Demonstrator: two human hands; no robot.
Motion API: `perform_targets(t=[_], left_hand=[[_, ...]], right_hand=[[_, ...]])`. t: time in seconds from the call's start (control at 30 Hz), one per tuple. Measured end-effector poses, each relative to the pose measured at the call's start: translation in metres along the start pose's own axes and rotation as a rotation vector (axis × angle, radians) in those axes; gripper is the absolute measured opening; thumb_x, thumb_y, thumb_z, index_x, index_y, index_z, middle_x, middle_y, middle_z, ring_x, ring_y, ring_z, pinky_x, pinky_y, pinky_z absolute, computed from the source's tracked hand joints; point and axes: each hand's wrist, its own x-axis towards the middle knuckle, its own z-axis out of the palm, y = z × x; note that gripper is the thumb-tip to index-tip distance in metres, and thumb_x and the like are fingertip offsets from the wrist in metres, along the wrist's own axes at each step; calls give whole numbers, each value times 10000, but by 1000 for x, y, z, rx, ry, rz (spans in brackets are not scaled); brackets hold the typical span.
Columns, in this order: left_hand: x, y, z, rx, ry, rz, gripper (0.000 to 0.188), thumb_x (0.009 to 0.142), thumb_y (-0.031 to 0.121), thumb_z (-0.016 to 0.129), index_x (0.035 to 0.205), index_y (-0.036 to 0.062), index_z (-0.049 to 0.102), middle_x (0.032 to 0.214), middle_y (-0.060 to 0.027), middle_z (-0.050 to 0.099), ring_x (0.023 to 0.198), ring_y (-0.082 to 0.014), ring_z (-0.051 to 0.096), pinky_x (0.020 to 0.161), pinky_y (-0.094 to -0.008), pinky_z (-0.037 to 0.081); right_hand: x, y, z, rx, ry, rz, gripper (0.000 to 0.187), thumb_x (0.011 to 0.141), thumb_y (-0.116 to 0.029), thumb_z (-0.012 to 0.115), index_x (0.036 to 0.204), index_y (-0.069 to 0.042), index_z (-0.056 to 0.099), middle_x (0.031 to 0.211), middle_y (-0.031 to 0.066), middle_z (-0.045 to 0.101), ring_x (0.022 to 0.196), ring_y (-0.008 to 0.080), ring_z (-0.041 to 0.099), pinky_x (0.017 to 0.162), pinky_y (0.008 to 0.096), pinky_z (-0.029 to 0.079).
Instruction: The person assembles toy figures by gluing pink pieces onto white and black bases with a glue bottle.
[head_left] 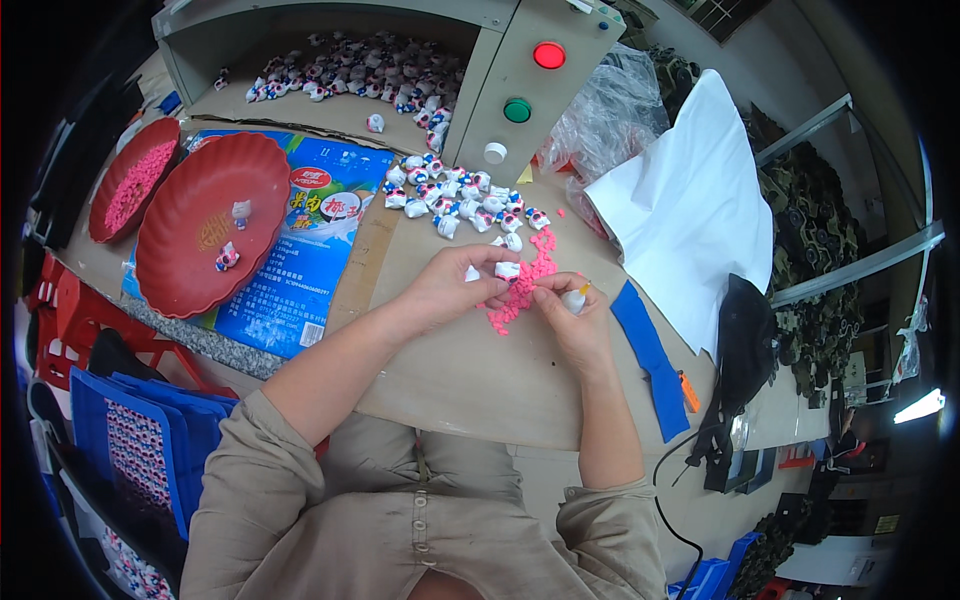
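Observation:
My left hand point(455, 283) is closed, pinching a small white figurine point(507, 270) between thumb and fingers. Another white piece point(472, 273) shows at the same hand. Close by on the right, my right hand point(577, 322) is closed around a small white bottle point(574, 300) with a yellow tip. Its thumb and forefinger meet near the figurine; whether they also pinch a tiny piece is hidden. Beneath and between both hands spreads a pile of tiny pink pieces point(520, 292). Several white, blue and pink figurines point(465, 197) lie just beyond them.
A grey machine point(490, 90) with red and green buttons holds many figurines inside. Left are a red scalloped tray point(165, 270) with two figurines and a red bowl point(98, 215) of pink pieces. Blue cloth point(648, 355), an orange-handled tool point(689, 391) and white sheeting point(690, 200) lie right.

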Motion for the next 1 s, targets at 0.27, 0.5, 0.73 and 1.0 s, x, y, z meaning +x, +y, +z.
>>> perform_targets(t=[0.27, 0.5, 0.73, 1.0], left_hand=[[-1, -3, 3, 162, -21, 61, 311, 769, 8, 535, 1079, 34, 537, 839, -47, 562, 761, -99, 553, 670, -229, 465], [0, -11, 0, 343, -28, 162, 301, 754, 22, 541, 1053, 48, 554, 852, -82, 563, 783, -131, 545, 689, -257, 450], [-1, -10, 0, 395, -34, 181, 284, 755, 17, 531, 1036, 43, 562, 850, -92, 554, 771, -139, 549, 662, -256, 457], [-1, -9, 2, 96, -66, -6, 269, 815, 77, 500, 1072, 7, 534, 796, -68, 572, 675, -98, 562, 591, -226, 485]], right_hand=[[1, 3, 11, 254, -49, 56, 123, 769, -12, 580, 879, 24, 537, 764, 64, 584, 710, 112, 577, 632, 232, 491], [2, 1, 12, 220, -48, 112, 131, 763, -7, 586, 879, 17, 531, 757, 70, 588, 688, 107, 574, 617, 234, 493], [1, -3, 13, 134, -8, 142, 127, 757, -30, 602, 858, 27, 550, 738, 71, 593, 663, 105, 574, 594, 226, 488], [-2, -4, 19, 34, 61, 101, 134, 755, -66, 618, 840, 31, 583, 742, 66, 599, 653, 99, 568, 578, 208, 470]])
